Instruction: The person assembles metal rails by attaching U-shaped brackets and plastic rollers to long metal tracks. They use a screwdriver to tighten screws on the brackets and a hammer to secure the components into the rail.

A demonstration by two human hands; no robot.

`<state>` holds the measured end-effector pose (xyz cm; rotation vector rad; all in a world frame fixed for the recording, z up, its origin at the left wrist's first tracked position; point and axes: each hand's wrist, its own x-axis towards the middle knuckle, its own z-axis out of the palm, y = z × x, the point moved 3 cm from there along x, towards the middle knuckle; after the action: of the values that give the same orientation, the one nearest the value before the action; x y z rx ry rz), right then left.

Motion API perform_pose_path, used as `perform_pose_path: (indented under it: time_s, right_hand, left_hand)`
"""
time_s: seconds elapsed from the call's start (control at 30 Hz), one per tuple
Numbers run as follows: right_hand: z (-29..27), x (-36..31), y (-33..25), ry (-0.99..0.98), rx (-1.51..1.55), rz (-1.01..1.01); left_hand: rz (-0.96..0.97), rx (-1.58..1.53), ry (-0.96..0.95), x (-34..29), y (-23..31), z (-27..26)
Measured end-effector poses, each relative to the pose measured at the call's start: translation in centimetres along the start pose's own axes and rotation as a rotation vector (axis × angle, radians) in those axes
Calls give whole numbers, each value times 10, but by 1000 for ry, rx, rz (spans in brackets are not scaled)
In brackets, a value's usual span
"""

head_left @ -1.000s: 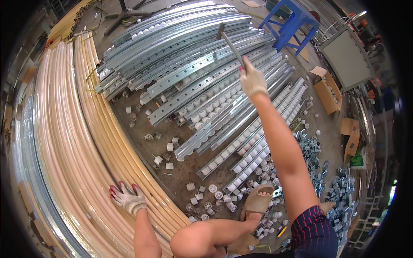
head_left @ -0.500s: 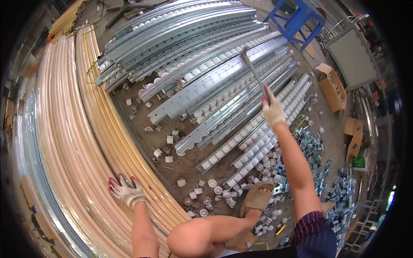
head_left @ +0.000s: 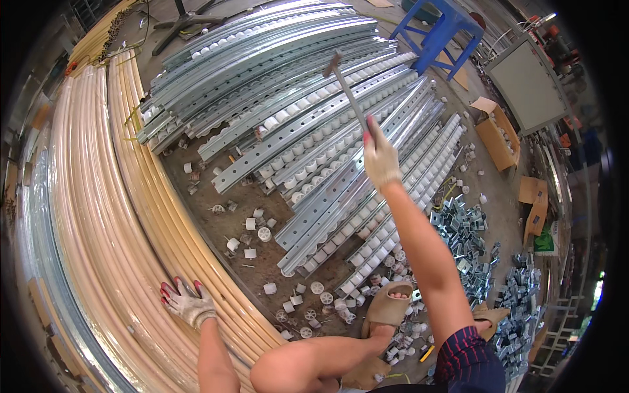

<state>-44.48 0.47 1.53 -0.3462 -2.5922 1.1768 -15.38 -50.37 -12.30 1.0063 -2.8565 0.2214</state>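
My right hand (head_left: 381, 159), in a white glove with red fingertips, is closed round the handle of a hammer (head_left: 352, 98). The hammer's rusty head points away from me, over the metal roller rails (head_left: 314, 216). These long galvanized channels lie side by side on the floor, many lined with white plastic rollers (head_left: 298, 110). On the left my gloved left hand (head_left: 188, 302) rests with spread fingers on a bundle of long beige pipes (head_left: 98, 216) in clear plastic wrap. It holds nothing.
Loose white rollers (head_left: 317, 287) lie scattered near my sandalled foot. Piles of metal brackets (head_left: 468, 229) are on the right, near cardboard boxes (head_left: 499, 139). A blue stool (head_left: 440, 36) stands at the far end of the rails. A yellow-handled tool (head_left: 426, 354) lies near my knee.
My right hand and the hammer have moved left. The wide shiny rail under the hammer has turned and now shows a narrower, holed side; nearer rails have shifted together. My left hand stays on the pipes.
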Motion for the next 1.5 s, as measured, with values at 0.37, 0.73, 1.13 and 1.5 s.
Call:
perform_pose_path:
  time_s: [0.37, 0.73, 1.13, 1.5]
  right_hand:
    - [24, 98, 59, -201, -80, 120]
    - [-29, 7, 83, -246, 586, 582]
    - [-21, -42, 52, -12, 470, 318]
    - [21, 57, 45, -254, -40, 331]
  left_hand:
    - [-12, 32, -43, -1, 4, 1]
    - [-12, 90, -68, 0, 3, -5]
    - [-12, 2, -20, 0, 2, -11]
    - [10, 11, 9, -4, -3, 3]
